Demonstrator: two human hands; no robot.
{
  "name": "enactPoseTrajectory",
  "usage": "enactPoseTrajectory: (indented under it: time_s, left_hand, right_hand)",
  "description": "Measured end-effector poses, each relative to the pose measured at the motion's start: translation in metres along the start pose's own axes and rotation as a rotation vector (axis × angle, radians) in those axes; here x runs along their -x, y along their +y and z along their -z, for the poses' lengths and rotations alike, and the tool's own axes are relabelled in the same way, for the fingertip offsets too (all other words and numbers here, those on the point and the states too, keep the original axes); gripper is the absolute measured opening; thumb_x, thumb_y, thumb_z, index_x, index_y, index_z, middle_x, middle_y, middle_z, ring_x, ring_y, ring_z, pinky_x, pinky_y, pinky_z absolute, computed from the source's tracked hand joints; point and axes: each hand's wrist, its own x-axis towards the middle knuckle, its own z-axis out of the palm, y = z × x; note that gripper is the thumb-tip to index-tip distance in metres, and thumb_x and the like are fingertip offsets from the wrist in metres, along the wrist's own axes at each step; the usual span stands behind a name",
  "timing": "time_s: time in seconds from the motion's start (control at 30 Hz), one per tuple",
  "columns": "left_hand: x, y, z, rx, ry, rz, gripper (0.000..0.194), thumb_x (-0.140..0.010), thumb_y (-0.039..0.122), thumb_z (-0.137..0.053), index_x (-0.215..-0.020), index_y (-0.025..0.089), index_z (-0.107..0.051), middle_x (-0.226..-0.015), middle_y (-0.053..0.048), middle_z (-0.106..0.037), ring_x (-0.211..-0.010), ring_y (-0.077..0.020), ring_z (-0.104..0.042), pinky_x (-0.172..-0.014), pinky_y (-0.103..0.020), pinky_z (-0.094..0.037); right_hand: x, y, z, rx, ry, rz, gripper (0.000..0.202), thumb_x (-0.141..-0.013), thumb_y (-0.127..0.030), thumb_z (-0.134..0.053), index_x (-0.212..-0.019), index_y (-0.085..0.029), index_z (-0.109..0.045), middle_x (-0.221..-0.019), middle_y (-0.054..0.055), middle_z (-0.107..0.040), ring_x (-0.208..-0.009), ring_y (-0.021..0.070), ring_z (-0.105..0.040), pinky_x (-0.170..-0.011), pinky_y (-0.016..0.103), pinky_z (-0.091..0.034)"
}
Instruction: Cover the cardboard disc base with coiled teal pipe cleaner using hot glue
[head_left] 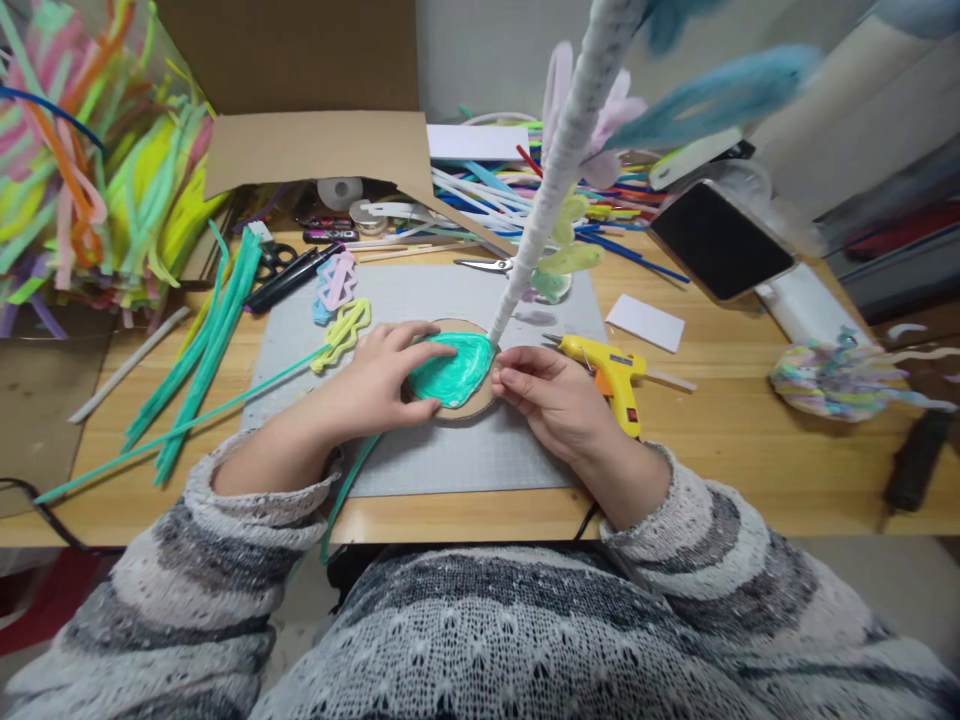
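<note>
A round cardboard base (472,405) lies on the grey cutting mat, with a coiled teal patch (454,372) covering much of it. From the base's back right rises a tall white wrapped stem (536,215), bearing pastel loops higher up. My left hand (394,375) rests at the left of the base, its fingers spread over the edge of the teal patch. At the right edge, beside the foot of the stem, my right hand (551,400) has thumb and forefinger pinched together; what they hold, if anything, is too small to name. A teal strand (349,490) runs from under my left forearm.
A yellow glue gun (611,370) lies right of my right hand. Scissors (484,265) are behind the base. Teal pipe cleaners (202,370) lie at the left, a phone (720,240) at the right. A cardboard box (322,150) stands at the back.
</note>
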Motion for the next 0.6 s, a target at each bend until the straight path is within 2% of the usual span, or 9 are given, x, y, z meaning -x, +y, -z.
enactPoseTrajectory:
  time_s: [0.2,0.27,0.37,0.43,0.5,0.6]
  left_hand:
    - [0.0,0.0,0.0,0.006,-0.003,0.005,0.056,-0.077,0.036,-0.063,-0.131,0.027,-0.053,-0.146,-0.009,-0.042,-0.131,-0.0313,-0.039,-0.111,-0.05,-0.029]
    - [0.0,0.0,0.001,0.011,-0.004,0.007,0.056,-0.077,0.037,-0.064,-0.131,0.028,-0.052,-0.146,-0.008,-0.042,-0.132,-0.0311,-0.039,-0.111,-0.051,-0.029]
    - [0.0,0.0,0.001,0.023,-0.01,0.008,0.056,-0.077,0.038,-0.065,-0.13,0.028,-0.053,-0.146,-0.008,-0.042,-0.132,-0.0313,-0.038,-0.112,-0.051,-0.029]
    - [0.001,-0.001,0.002,0.03,-0.014,0.002,0.057,-0.077,0.037,-0.064,-0.132,0.027,-0.052,-0.147,-0.009,-0.041,-0.133,-0.0316,-0.037,-0.112,-0.05,-0.029]
    - [0.001,-0.002,0.002,0.036,-0.019,-0.008,0.058,-0.078,0.036,-0.063,-0.134,0.026,-0.051,-0.148,-0.009,-0.04,-0.134,-0.0318,-0.037,-0.113,-0.05,-0.028]
    - [0.002,-0.005,0.002,0.049,-0.021,-0.031,0.057,-0.079,0.034,-0.06,-0.135,0.026,-0.05,-0.147,-0.009,-0.041,-0.134,-0.0314,-0.038,-0.113,-0.05,-0.027]
  right_hand:
    - [0.0,0.001,-0.001,0.04,0.001,0.041,0.026,-0.061,-0.033,-0.087,-0.081,-0.022,-0.072,-0.074,-0.003,-0.068,-0.069,0.0108,-0.065,-0.071,0.028,-0.058]
    - [0.001,0.001,-0.002,0.127,-0.004,0.104,0.024,-0.069,-0.039,-0.082,-0.081,-0.023,-0.069,-0.072,-0.003,-0.066,-0.062,0.0108,-0.062,-0.062,0.028,-0.056]
    - [0.005,0.0,-0.003,0.407,-0.028,0.277,0.022,-0.088,-0.046,-0.062,-0.097,-0.027,-0.066,-0.068,-0.004,-0.062,-0.055,0.0114,-0.054,-0.055,0.029,-0.049]
    - [0.009,0.0,-0.004,0.71,-0.103,0.46,0.027,-0.095,-0.047,-0.05,-0.109,-0.028,-0.064,-0.076,-0.001,-0.064,-0.066,0.0147,-0.057,-0.066,0.034,-0.049]
    - [0.013,0.003,-0.007,1.064,-0.193,0.637,0.035,-0.097,-0.048,-0.044,-0.114,-0.027,-0.065,-0.098,0.005,-0.067,-0.089,0.0204,-0.059,-0.083,0.041,-0.046]
    - [0.016,0.012,-0.014,1.506,-0.23,0.784,0.047,-0.096,-0.053,-0.041,-0.125,-0.024,-0.062,-0.134,0.011,-0.056,-0.124,0.0297,-0.044,-0.103,0.052,-0.031]
